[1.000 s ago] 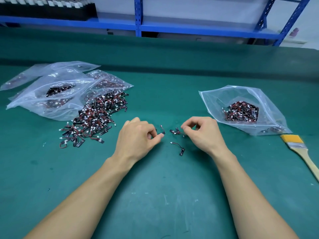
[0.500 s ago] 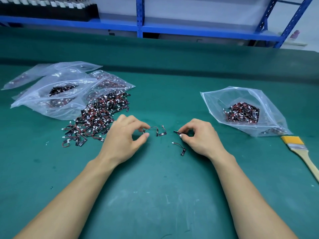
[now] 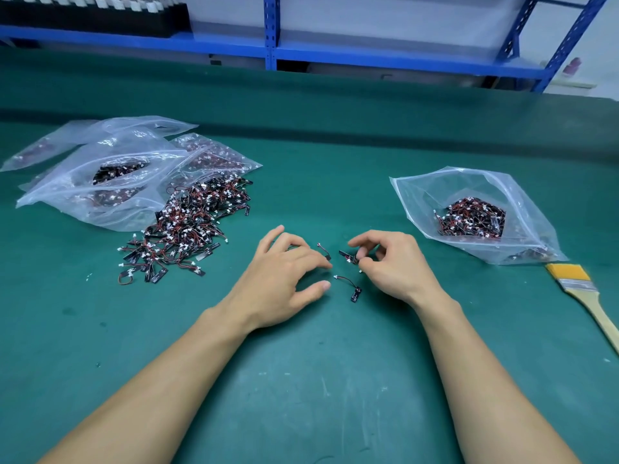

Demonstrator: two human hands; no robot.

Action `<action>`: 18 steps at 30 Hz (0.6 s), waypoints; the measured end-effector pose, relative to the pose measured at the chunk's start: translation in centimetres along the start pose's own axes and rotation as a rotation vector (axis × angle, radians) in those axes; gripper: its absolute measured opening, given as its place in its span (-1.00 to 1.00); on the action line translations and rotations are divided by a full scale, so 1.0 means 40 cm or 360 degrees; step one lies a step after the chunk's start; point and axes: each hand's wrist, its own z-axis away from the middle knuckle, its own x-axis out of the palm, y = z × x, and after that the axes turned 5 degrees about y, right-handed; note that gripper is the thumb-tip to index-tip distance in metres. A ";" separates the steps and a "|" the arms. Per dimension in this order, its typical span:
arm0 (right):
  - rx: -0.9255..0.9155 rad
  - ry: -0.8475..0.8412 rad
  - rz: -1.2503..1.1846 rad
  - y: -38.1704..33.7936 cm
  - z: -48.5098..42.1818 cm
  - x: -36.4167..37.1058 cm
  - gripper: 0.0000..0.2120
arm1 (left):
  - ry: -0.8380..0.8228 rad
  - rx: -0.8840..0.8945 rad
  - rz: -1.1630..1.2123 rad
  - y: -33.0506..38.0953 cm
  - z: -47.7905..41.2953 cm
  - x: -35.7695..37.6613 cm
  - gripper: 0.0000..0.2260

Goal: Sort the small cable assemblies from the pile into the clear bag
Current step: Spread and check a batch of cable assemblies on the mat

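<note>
- Currently, a cable assembly (image 3: 346,256) is pinched by the right hand (image 3: 392,266) fingers.
- The left hand (image 3: 281,276) fingers are spread, released, just beside a loose assembly (image 3: 355,294).

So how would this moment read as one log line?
right hand: pinches small black-and-red cable assembly | left hand: open | clear plastic bag: part-filled | loose pile of assemblies: unsorted

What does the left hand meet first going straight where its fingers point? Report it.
Probably the loose cable assembly just off the fingertips of the left hand; beyond it, the pinched assembly in the right hand. Whether they touch is unclear.
</note>
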 end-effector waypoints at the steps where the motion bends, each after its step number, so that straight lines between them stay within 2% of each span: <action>1: 0.0004 0.0008 -0.0009 0.002 -0.001 -0.002 -0.70 | 0.0016 0.0000 0.0037 -0.001 0.001 -0.001 -0.70; 8: -0.0027 0.0018 0.0020 0.011 -0.008 -0.010 -0.66 | 0.0194 -0.0079 0.0151 -0.024 0.008 -0.015 -0.78; 12: -0.0089 -0.0062 0.0222 0.020 -0.012 -0.003 -0.63 | 0.0277 -0.0169 0.0159 -0.035 0.016 -0.025 -0.80; 16: -0.0151 -0.0104 0.0280 0.036 -0.016 -0.007 -0.78 | 0.0320 -0.0254 0.0191 -0.047 0.020 -0.037 -0.82; 18: -0.0182 -0.0128 0.0237 0.043 -0.017 -0.013 -0.77 | 0.0322 -0.0261 0.0212 -0.049 0.021 -0.040 -0.84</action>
